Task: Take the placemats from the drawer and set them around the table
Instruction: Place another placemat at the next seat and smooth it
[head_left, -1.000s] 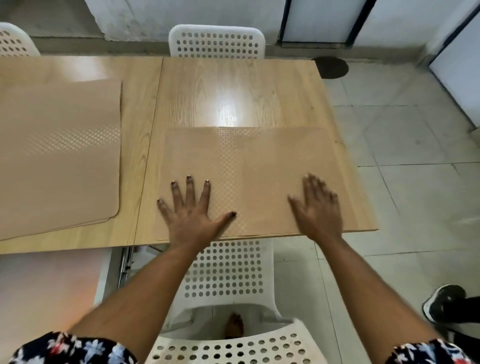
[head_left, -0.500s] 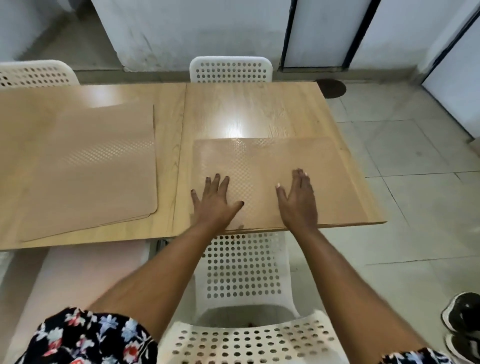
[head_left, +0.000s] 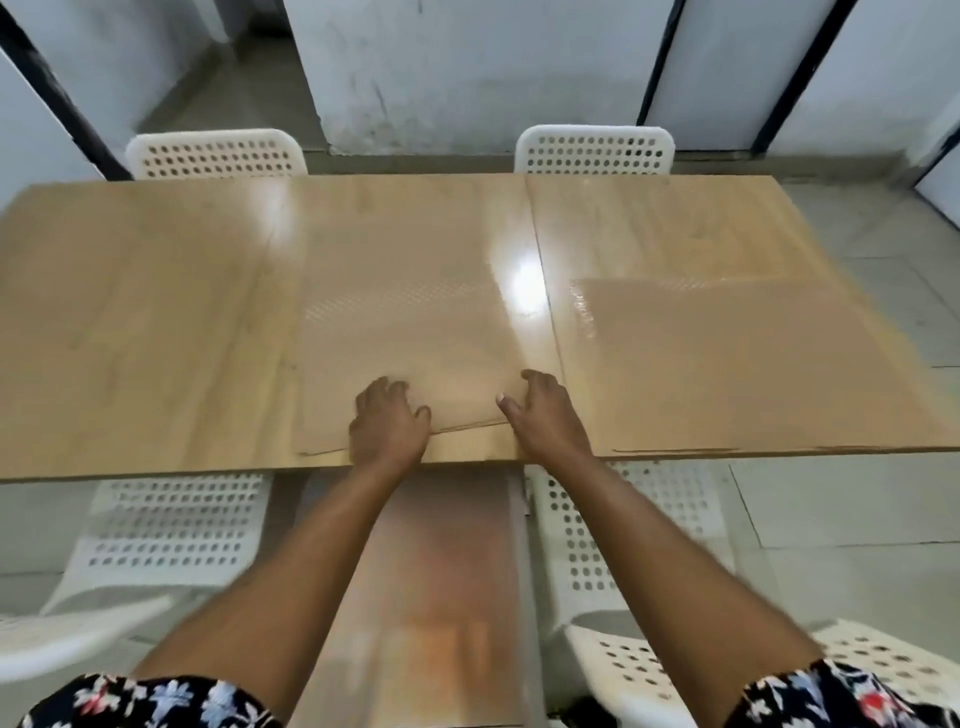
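A stack of tan placemats (head_left: 405, 332) lies in the middle of the wooden table (head_left: 130, 312), close to its near edge. My left hand (head_left: 389, 423) is curled over the stack's near edge. My right hand (head_left: 545, 415) grips the stack's near right corner. Between the two hands the top mat's near edge is raised a little off the mats beneath. A single placemat (head_left: 727, 364) lies flat on the right part of the table, touching neither hand. The picture is blurred by motion.
White perforated chairs stand at the far side, left (head_left: 215, 153) and right (head_left: 595, 150), and at the near side, left (head_left: 171, 525) and right (head_left: 649, 519). A glossy brown surface (head_left: 441, 571) sits below the table edge between the near chairs. Tiled floor lies to the right.
Both hands left the single placemat on the right and moved left onto the stack. Their fingers went from spread flat to curled on its near edge. The view swung left.
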